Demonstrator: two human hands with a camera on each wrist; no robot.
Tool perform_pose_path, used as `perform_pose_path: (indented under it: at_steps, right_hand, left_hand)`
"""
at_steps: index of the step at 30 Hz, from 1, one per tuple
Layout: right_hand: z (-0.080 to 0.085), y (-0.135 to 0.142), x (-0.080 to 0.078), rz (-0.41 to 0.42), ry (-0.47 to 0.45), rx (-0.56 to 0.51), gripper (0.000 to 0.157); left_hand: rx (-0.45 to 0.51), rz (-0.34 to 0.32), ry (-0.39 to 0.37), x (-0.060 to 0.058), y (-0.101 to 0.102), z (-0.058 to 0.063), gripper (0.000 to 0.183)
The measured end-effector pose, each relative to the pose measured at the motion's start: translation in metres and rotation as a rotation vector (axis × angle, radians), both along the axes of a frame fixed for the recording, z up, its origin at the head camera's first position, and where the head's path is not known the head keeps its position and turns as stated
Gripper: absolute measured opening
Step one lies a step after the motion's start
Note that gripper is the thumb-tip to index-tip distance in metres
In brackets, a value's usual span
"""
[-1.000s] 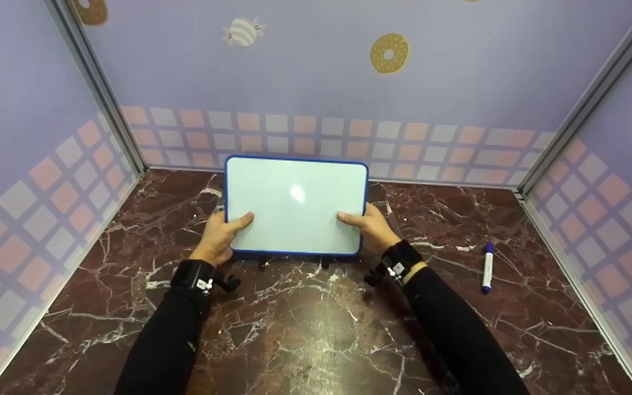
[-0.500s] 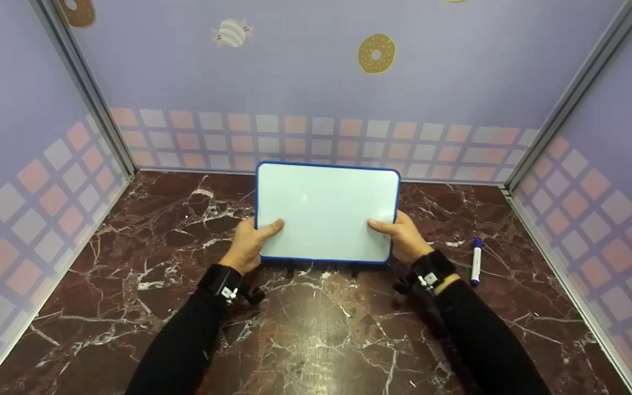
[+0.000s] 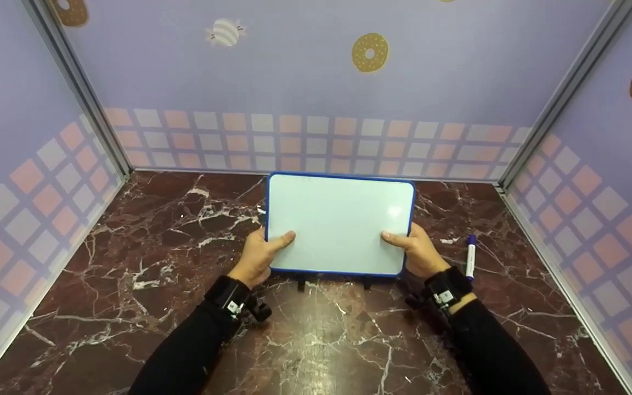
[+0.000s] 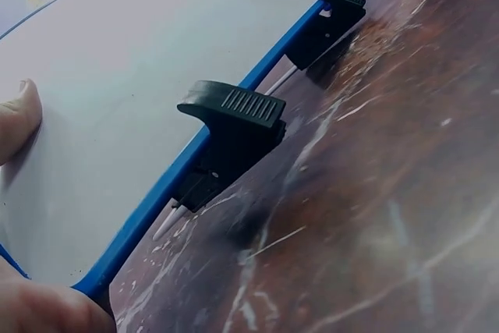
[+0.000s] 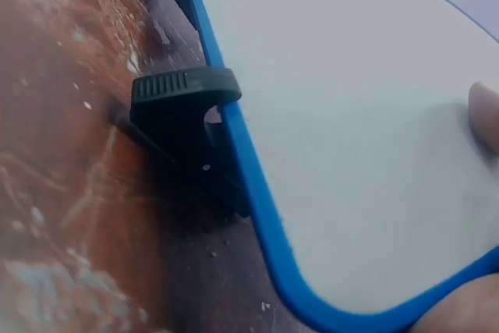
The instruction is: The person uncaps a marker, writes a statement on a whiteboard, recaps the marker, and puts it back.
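A small whiteboard [image 3: 338, 219] with a blue frame leans back in front of me, its white face toward me. My left hand [image 3: 258, 255] grips its left edge, thumb on the face and the other fingers mostly hidden behind. On the opposite edge my right hand [image 3: 417, 249] holds the board in the same way. Two black feet stand under the lower edge; in the left wrist view the nearer black foot [image 4: 234, 138] hooks over the frame, and the right wrist view shows a black foot [image 5: 187, 122] close up.
A white marker [image 3: 470, 258] with a purple-blue cap lies to the right, near my right wrist. The dark red marbled table [image 3: 157, 329] is enclosed by a patterned back wall [image 3: 294, 71] and side walls.
Both hands have carried the whiteboard to the right and closer to me, keeping their grip on its sides. The head view has also shifted slightly.
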State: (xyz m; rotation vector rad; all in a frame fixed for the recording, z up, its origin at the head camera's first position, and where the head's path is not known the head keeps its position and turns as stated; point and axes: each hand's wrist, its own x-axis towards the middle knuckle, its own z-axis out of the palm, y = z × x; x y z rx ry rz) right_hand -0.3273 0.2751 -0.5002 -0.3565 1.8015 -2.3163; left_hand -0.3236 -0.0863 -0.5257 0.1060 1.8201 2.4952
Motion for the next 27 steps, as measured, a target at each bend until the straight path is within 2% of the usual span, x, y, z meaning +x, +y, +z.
perform_pose_path:
  at_steps: [8,12,20,27]
  right_hand:
    - [-0.003,-0.002,0.005,-0.036,-0.01,0.01,0.026]
    - [-0.005,-0.003,0.007,-0.018,0.003,0.009,0.025]
    - [-0.01,-0.005,0.007,-0.029,-0.011,0.016,0.026]
    - [-0.012,-0.008,0.008,-0.014,-0.003,0.016,0.023]
  left_hand:
    - [0.024,-0.005,0.009,0.009,-0.002,-0.001,0.024]
    - [0.023,-0.006,0.015,0.011,-0.004,-0.003,0.026]
    - [0.008,-0.012,0.009,0.013,-0.006,-0.009,0.024]
    - [-0.005,-0.019,0.034,0.012,-0.01,-0.013,0.028]
